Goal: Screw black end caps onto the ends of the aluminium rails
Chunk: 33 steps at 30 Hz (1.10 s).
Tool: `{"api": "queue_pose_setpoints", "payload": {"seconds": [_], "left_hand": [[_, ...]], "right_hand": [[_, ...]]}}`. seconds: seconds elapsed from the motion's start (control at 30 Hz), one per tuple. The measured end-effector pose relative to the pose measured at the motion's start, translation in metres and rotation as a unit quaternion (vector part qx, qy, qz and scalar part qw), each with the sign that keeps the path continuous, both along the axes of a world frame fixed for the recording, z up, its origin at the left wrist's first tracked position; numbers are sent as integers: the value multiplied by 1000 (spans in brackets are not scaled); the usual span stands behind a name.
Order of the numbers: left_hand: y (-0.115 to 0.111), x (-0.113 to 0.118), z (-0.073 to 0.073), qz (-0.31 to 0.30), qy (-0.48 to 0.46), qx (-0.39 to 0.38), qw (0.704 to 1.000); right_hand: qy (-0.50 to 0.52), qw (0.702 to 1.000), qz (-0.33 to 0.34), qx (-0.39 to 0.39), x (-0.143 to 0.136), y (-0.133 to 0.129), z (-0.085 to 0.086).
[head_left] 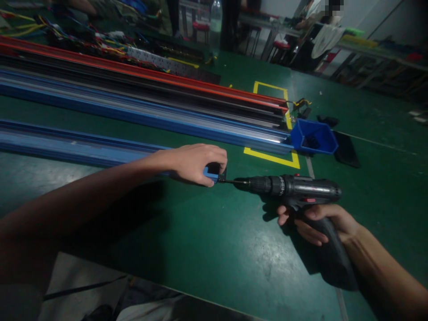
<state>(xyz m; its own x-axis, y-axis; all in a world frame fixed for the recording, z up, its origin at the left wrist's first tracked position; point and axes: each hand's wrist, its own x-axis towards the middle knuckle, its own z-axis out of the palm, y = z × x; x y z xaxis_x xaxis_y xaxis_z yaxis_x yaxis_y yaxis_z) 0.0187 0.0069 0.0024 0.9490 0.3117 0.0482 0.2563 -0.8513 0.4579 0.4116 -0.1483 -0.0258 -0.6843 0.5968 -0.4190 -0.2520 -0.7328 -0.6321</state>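
Observation:
My left hand (197,165) is closed around the right end of a long blue metal profile (83,145) lying on the green table. A small dark end piece (221,174) shows at that end, partly under my fingers. In my right hand (321,223) is a black cordless drill (294,189), gripped by its handle and pointing left. Its thin bit (234,181) reaches to the end piece by my left fingertips; whether it sits in a screw is too small to tell.
Behind lie another blue profile (187,122), black profiles and a red one (140,73). A blue bin (314,136) stands at their right ends, near yellow tape marks (272,158) and a flat dark object (347,149). Wiring (100,47) and a bottle (216,22) are farther back.

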Motion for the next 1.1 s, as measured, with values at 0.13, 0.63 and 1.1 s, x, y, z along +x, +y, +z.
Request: {"api": "queue_pose_setpoints", "payload": {"seconds": [0.13, 0.63, 1.1], "left_hand": [[1, 0, 0, -2, -2, 0, 1000], [1, 0, -1, 0, 3, 1, 1000], [1, 0, -1, -1, -1, 3, 1000]], "right_hand": [[20, 1000, 8, 18, -1, 1, 0], [-8, 1000, -3, 28, -1, -1, -2], [-16, 1000, -1, 15, -2, 0, 0]]}}
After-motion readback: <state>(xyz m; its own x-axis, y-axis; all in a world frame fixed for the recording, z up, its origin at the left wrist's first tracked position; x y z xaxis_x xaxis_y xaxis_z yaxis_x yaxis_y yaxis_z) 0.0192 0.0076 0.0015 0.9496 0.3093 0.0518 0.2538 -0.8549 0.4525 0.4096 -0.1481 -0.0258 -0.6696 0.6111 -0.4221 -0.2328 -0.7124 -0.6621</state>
